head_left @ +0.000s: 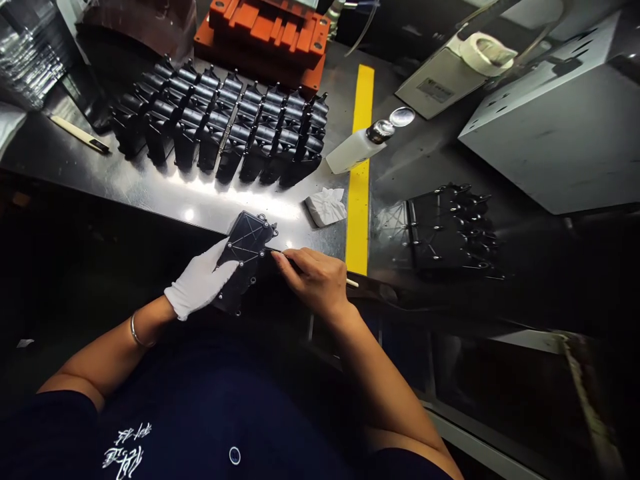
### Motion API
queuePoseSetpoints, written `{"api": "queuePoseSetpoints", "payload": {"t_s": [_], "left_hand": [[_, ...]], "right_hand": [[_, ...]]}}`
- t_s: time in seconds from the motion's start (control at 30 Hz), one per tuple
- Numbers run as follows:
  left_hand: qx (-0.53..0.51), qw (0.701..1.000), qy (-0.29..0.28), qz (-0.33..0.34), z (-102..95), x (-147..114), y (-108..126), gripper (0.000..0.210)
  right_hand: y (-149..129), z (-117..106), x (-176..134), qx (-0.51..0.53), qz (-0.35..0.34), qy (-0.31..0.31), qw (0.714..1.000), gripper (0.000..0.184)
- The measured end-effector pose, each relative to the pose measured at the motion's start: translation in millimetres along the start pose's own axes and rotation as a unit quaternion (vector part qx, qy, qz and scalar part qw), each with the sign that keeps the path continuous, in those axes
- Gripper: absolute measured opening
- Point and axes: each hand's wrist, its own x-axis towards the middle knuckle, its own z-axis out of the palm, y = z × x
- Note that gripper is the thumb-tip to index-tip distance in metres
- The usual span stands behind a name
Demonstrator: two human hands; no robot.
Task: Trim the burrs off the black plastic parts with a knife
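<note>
My left hand, in a white glove, grips a flat black plastic housing by its left side, thumb across its ribbed face. The housing is tilted, with small round bosses along its edges and raised crossing ribs. My bare right hand is closed around a slim pale-handled tool. Its dark thin tip meets or nearly meets the housing's right edge; I cannot tell if they touch. Most of the tool is hidden by the fingers.
Several black housings stand in rows on the metal bench. Behind is an orange fixture. To the right are a folded white cloth, a white bottle, yellow tape and more black parts. A pale stick lies left.
</note>
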Motion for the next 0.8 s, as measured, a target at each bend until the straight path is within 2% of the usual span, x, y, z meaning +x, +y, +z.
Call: {"api": "queuePoseSetpoints", "payload": {"t_s": [0.27,0.5,0.8], "left_hand": [[-0.003,1.000,-0.001,0.000,0.6,0.8,-0.9,0.048],[-0.010,1.000,0.003,-0.005,1.3,0.4,-0.4,0.046],[0.002,1.000,0.000,-0.014,1.8,-1.1,0.3,0.049]], "right_hand": [[0.4,1.7,-3.4,0.037,0.028,-0.012,0.999,0.032],[-1.4,1.0,-6.7,0.057,0.029,0.006,0.998,0.029],[-16.0,1.0,-19.2,0.127,0.113,0.013,0.985,0.026]]}}
